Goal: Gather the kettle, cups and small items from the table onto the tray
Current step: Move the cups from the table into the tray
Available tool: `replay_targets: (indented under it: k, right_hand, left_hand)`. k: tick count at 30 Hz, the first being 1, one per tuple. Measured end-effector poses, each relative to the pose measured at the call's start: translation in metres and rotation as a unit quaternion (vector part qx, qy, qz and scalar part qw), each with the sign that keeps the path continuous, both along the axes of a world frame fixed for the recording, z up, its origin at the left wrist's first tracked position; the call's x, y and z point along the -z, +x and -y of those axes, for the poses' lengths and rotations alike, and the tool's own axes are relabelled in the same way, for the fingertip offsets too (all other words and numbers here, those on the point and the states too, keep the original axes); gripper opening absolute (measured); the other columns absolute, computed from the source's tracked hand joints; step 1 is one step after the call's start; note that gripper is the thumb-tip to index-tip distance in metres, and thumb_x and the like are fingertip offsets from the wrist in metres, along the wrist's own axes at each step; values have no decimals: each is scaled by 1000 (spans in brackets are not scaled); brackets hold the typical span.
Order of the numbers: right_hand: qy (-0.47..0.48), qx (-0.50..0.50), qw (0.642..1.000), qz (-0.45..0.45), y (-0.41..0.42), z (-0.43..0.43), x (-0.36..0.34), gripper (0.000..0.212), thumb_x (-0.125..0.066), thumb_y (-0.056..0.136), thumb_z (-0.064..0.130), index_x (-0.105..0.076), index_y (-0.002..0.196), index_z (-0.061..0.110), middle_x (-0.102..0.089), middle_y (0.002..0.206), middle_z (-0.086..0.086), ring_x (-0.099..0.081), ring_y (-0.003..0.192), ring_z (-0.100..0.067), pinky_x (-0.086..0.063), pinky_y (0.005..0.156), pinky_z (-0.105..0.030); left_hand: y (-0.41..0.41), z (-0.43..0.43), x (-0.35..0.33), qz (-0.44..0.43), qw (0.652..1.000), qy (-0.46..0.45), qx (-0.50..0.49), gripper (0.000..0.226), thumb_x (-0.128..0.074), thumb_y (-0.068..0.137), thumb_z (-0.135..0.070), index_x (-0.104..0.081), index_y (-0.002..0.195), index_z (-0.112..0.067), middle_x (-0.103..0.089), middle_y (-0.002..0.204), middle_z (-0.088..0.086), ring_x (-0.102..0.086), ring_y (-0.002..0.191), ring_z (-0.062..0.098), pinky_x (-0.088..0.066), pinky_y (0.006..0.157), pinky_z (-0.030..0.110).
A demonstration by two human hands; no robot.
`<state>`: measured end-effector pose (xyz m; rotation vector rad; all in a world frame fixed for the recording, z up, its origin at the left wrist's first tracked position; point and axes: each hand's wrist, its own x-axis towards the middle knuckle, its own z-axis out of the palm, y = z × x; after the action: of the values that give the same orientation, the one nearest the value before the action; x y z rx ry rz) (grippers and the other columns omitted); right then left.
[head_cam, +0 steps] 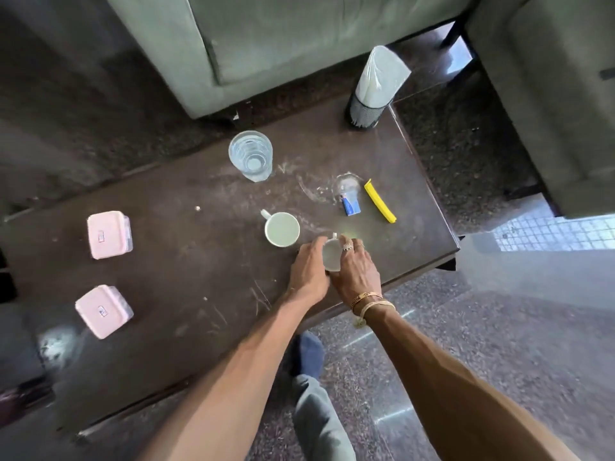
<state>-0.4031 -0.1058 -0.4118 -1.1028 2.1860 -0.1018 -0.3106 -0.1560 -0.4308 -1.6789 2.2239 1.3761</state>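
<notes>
Far left on the dark brown scuffed table [186,294] we've got a pale pink square lidded box [109,234], and a second pink box [103,311] sits nearer us, the two apart. Moving right, a clear ribbed glass tumbler [251,155] stands upright towards the far edge. Below it is a round white ceramic mug [282,229], upright, handle pointing away and left.

Just right of that mug, close to the near edge, is the small white cup [331,257], and both hands are on it. The left hand [309,267] curls round its left side. The right hand [356,271], ringed and braceleted, wraps the right side by the handle. We can't tell if the cup is off the surface.

Further right lie a small blue-and-white packet [351,206] and, just beside it, a yellow plastic clip [379,201]. A black mesh holder [364,109] of white sheets stands at the far right corner.
</notes>
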Motion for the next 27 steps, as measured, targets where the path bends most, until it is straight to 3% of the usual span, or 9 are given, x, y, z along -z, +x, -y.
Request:
replay_targets:
  k: [5,9,13,18,19,22,25,27]
  right_hand:
    - [-11,-45,998,-43,19,-10,-32,74,-72,81,44,-41,142,17,-49,130,-5,-58,113,-29,-48,93,-39]
    - [-42,-115,990,-63,41,2,-78,75,-79,69,47,-51,132,15,-56,120,-5,-60,107,-28,-48,90,-38]
    - [-70,-203,976,-23,85,38,-128,79,-80,72,44,-47,137,14,-52,132,-9,-56,120,-30,-48,98,-40]
    - [-122,-290,949,1,184,85,-183,80,-75,72,58,-51,128,7,-56,129,-12,-57,118,-31,-46,98,-40]
    - [-120,-318,940,5,208,92,-191,79,-75,75,55,-48,132,7,-53,134,-12,-54,123,-31,-44,101,-39]
    - [-140,-392,909,22,283,112,-211,73,-76,79,41,-46,139,11,-47,137,-8,-50,126,-29,-45,100,-39]
    - [-174,-443,878,44,363,122,-219,78,-77,76,36,-46,143,14,-44,138,-7,-47,127,-29,-44,101,-38]
    - [-179,-472,862,37,416,124,-221,76,-74,79,36,-43,145,16,-42,141,-7,-45,130,-29,-42,105,-38]
  left_hand:
    - [22,-7,-29,-18,999,2,-47,54,-71,79,-4,-60,128,-23,-66,127,2,-59,117,23,-44,94,29]
    - [60,-5,-78,-80,991,20,-107,59,-71,75,8,-61,129,-14,-66,126,8,-60,117,26,-38,92,16]
    - [119,8,-136,-117,976,19,-184,64,-64,76,21,-52,135,0,-53,134,20,-50,122,26,-38,104,25]
    - [225,29,-201,-116,952,-52,-278,56,-65,75,17,-59,128,-2,-51,117,6,-52,107,16,-35,88,2]
    - [252,32,-210,-103,950,-61,-289,57,-65,75,16,-60,128,-5,-52,118,3,-53,105,14,-39,89,6]
    - [334,36,-230,-75,936,-82,-333,57,-69,73,9,-64,124,-14,-65,120,3,-64,108,19,-53,94,34]
    - [411,34,-239,-47,913,-136,-383,50,-79,70,-2,-69,116,-20,-72,113,0,-67,104,15,-53,90,26]
    - [459,28,-242,-61,895,-136,-421,52,-81,70,-1,-68,118,-17,-73,112,1,-67,105,17,-54,93,32]
